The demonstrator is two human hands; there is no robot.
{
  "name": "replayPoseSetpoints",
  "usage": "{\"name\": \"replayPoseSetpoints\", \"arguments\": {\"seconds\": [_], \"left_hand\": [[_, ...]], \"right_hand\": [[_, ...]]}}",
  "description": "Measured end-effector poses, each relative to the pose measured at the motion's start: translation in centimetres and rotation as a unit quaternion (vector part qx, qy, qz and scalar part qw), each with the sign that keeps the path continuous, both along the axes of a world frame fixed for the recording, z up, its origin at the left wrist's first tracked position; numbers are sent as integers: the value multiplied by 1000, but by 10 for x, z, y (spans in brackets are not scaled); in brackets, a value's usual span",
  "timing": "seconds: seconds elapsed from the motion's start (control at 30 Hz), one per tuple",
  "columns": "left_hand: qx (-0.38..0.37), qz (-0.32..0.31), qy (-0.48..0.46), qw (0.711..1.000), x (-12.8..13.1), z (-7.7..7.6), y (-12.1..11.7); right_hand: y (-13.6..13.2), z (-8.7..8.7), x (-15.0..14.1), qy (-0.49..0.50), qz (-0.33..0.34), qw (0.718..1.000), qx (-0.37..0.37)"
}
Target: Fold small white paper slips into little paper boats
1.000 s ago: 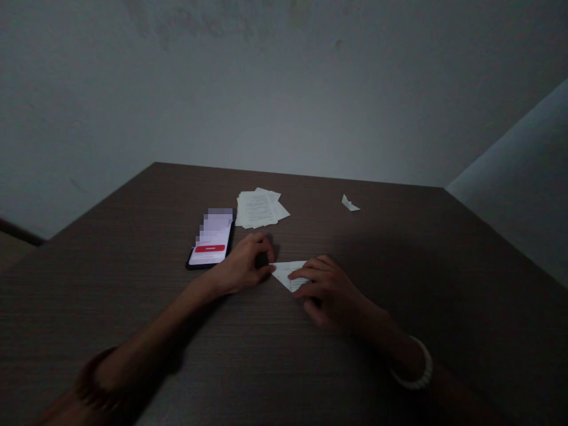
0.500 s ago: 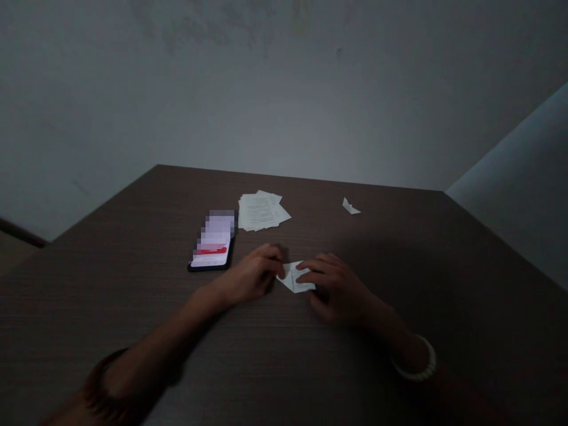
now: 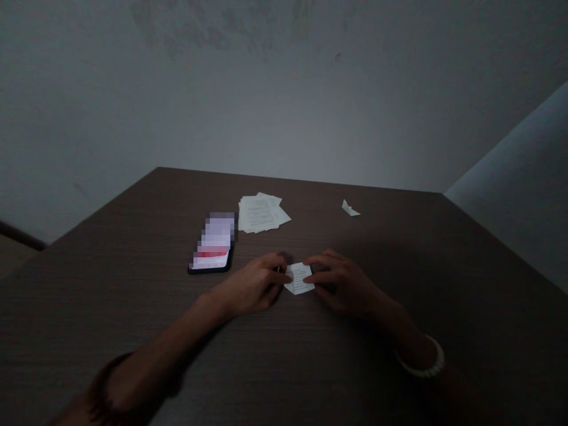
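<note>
A small folded piece of printed paper [image 3: 300, 277] lies on the table between my two hands. My left hand [image 3: 260, 283] is closed on its left corner, with the index finger stretched over the paper. On the opposite side, my right hand [image 3: 341, 281] grips the right edge, its fingertips resting on top of the sheet and the thumb lower down by the edge. The left corner is hidden under my fingers. Lines of print show on the bare middle of the paper.
A phone [image 3: 213, 245] with a lit, partly blurred screen lies left of my hands. Behind it sits a loose stack of printed papers [image 3: 260, 213]. A small folded paper boat [image 3: 350, 209] stands at the back right of the brown table [image 3: 275, 361], which meets a wall.
My left fingers have shifted slightly right, and the index finger now lies straighter over the paper. My right fingers have drawn back toward its right edge, exposing more print.
</note>
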State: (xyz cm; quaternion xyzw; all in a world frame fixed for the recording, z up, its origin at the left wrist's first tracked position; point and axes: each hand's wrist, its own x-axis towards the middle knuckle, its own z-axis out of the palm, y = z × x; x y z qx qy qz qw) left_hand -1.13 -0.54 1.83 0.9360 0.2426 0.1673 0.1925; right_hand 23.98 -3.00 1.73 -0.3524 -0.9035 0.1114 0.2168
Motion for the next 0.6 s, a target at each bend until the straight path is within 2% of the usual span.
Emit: {"name": "replayPoseSetpoints", "arguments": {"seconds": [0.4, 0.6], "left_hand": [[81, 36, 48, 995, 7, 1, -6], [73, 27, 23, 997, 6, -2, -5]], "right_hand": [[0, -1, -7, 37, 32, 999, 16], [4, -3, -4, 48, 14, 999, -2]]}}
